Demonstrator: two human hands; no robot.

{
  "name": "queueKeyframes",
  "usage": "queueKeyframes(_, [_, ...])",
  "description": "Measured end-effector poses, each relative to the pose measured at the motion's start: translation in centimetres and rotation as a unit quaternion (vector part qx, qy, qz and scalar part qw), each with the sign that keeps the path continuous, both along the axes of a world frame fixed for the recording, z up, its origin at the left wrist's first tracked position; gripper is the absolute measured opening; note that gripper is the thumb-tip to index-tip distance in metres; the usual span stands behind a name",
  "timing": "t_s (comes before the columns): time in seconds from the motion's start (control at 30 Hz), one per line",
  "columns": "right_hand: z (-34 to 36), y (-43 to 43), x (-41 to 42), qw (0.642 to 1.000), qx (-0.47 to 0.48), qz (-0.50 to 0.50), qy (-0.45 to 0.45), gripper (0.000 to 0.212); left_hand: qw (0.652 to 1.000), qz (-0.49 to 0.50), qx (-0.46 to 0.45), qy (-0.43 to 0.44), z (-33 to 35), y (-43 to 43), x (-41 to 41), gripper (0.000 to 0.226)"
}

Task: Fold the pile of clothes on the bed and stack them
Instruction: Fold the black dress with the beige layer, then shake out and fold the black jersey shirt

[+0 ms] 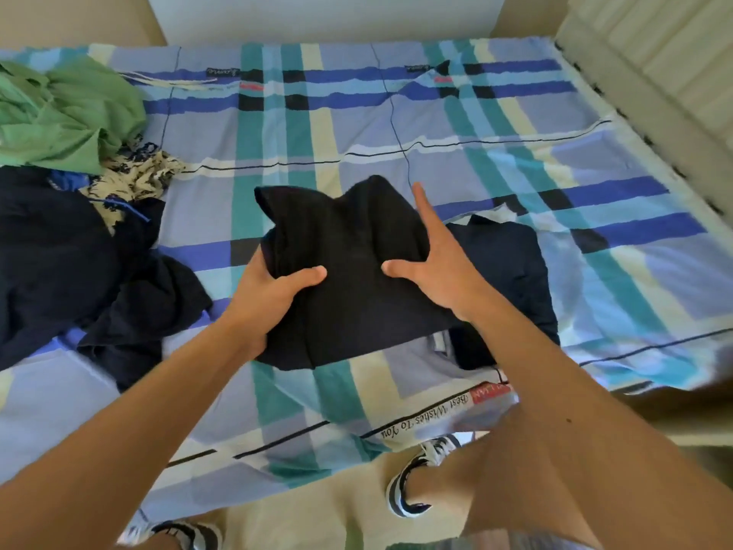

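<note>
Head view: folded black garment (pixel 349 271) held just above the bed (pixel 515 152), mid-bed. Left hand (pixel 273 295) grips its left edge, thumb on top; right hand (pixel 432 264) lies on its right side, fingers spread. One folded dark piece (pixel 511 264) already sits beside it, right. Unfolded pile (pixel 71 184) waits at left: green, patterned, dark items. Early stage, I'd say.
</note>
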State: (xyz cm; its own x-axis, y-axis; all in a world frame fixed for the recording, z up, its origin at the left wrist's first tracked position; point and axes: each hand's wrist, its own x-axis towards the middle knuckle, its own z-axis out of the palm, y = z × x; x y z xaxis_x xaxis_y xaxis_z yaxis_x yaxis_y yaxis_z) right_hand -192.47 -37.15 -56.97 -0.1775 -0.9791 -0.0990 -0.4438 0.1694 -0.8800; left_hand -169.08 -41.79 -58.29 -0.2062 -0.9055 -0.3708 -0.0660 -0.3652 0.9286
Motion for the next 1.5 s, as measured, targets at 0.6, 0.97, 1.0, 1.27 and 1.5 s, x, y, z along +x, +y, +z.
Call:
queueKeyframes(0.6, [-11.6,9.2,-24.8,0.945,0.199,-0.225,0.133,0.086,0.91,-0.178,-0.18,-0.328,-8.5,4.1,-27.1,0.102])
queueKeyframes(0.97, [-14.4,7.3,-21.3,0.916,0.147,-0.067,0.367,0.08,0.601,-0.508,-0.38,-0.486,-10.3,0.6,-27.1,0.129])
queueKeyframes(1.0, [-15.0,7.4,-21.5,0.913,0.154,-0.069,0.372,0.083,0.603,-0.51,-0.366,-0.493,-10.8,0.5,-27.1,0.132])
queueKeyframes(1.27, [-15.7,7.9,-22.4,0.905,0.216,-0.095,0.354,0.089,0.618,-0.507,-0.326,-0.505,-10.6,0.8,-27.6,0.133])
queueKeyframes(1.5, [-10.3,6.6,-17.8,0.897,0.177,-0.138,0.38,0.073,0.716,-0.403,-0.306,-0.481,-7.8,1.2,-20.0,0.098])
